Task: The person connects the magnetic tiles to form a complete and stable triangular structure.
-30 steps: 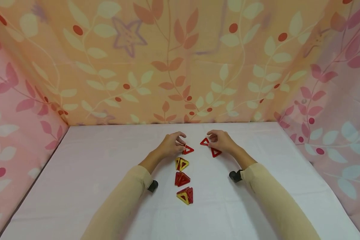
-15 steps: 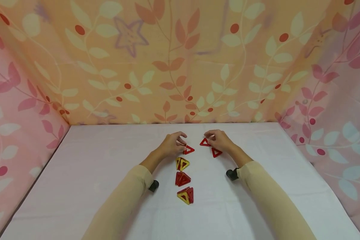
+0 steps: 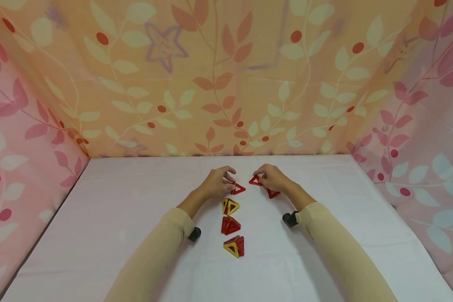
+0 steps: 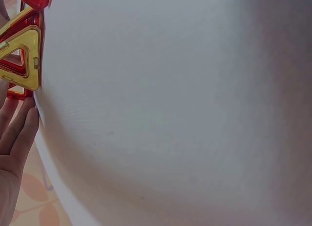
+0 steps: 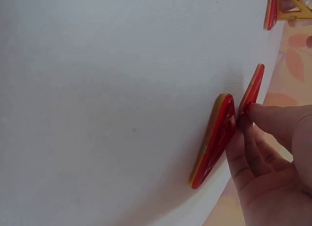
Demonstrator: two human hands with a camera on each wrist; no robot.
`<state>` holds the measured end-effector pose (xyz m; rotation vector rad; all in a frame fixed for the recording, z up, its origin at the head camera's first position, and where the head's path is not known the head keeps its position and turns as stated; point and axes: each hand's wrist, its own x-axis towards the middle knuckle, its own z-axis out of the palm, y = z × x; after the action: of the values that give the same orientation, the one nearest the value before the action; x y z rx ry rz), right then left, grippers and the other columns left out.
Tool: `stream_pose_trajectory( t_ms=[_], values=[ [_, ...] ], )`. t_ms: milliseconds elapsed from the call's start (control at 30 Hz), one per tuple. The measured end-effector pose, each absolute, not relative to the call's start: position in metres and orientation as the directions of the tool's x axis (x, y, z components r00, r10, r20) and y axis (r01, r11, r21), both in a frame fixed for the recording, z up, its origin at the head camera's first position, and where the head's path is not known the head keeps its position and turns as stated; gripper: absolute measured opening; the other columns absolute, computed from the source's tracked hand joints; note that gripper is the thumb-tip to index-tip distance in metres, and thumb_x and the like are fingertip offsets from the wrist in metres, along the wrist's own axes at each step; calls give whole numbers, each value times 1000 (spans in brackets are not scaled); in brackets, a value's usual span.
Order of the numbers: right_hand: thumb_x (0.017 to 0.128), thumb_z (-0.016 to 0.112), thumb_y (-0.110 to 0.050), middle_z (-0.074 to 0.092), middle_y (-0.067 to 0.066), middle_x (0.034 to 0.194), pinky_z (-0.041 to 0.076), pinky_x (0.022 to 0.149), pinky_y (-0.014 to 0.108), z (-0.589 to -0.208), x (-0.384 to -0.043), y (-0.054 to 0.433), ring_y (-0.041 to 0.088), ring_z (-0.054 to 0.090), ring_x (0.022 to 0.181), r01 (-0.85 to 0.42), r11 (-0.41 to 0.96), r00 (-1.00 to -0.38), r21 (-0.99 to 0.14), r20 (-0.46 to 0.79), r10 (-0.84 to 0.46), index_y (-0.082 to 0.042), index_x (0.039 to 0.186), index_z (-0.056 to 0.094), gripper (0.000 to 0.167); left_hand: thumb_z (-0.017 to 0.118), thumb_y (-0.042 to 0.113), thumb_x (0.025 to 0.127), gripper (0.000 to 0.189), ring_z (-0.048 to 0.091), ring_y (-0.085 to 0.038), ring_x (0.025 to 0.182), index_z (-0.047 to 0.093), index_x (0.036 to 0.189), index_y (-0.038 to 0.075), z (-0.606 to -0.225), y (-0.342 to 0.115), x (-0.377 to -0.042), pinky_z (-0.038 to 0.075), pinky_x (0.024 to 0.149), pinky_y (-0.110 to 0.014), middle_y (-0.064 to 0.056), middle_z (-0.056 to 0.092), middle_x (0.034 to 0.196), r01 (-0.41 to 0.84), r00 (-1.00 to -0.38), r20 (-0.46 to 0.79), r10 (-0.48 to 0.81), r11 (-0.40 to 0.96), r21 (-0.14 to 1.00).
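My left hand [image 3: 217,183] curves round a red triangle tile [image 3: 239,189], with its thumb and fingertips at the tile's left side. In the left wrist view, the fingers of this hand reach up to a red tile edge, partly hidden behind a yellow triangle tile [image 4: 33,57]. My right hand [image 3: 274,178] pinches another red triangle tile [image 3: 254,180] between thumb and fingers; in the right wrist view the thumb lies on that tile [image 5: 254,84]. Just below this hand lies a third red triangle tile [image 5: 214,143], partly covered by it in the head view.
Three small pyramids of triangle tiles form a column toward me: a yellow and red one [image 3: 232,206], a red one [image 3: 232,225], and a yellow and red one [image 3: 232,249]. A white cloth covers the table [image 3: 136,201]. Patterned curtains [image 3: 226,84] enclose the back and sides.
My right hand has shifted slightly left, bringing its red triangle tile closer to the left hand's tile. The left hand has stayed nearly still.
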<state>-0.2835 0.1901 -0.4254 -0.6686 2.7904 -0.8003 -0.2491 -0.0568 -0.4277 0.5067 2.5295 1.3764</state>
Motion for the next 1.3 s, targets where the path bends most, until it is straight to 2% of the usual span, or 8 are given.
stream_pose_trajectory(
  t_ms=[200,533,800,1300],
  values=[
    [90,63,0,62,21,116,52,80,37,-427,-283,187,24,60,89,-377,752,-888,-541,-19,-459,4,117,70,28,73,3,89,43,68,-22,95,57,129,3,-428,-57,-248,55,89,-34,-8,68,104,188,-919,-31,393,506,842],
    [92,63,-4,62,16,115,50,81,36,-426,-282,176,23,56,88,-357,760,-885,-544,-65,-462,-1,124,67,32,73,4,89,42,69,-23,96,57,128,3,-429,-57,-249,55,89,-35,-8,69,104,197,-918,-22,395,505,841],
    [93,66,-7,63,13,109,49,82,36,-430,-282,170,22,56,87,-363,746,-886,-558,-40,-461,-3,119,69,27,73,4,90,41,69,-21,95,57,128,3,-430,-57,-250,55,89,-34,-8,69,104,194,-916,-26,399,502,843],
    [93,67,-7,65,12,108,50,85,38,-433,-279,160,23,57,89,-379,725,-882,-575,-12,-471,-2,118,69,26,72,3,90,40,69,-23,96,58,127,1,-429,-57,-248,56,89,-35,-10,69,105,215,-915,-7,403,503,837]
  ],
)
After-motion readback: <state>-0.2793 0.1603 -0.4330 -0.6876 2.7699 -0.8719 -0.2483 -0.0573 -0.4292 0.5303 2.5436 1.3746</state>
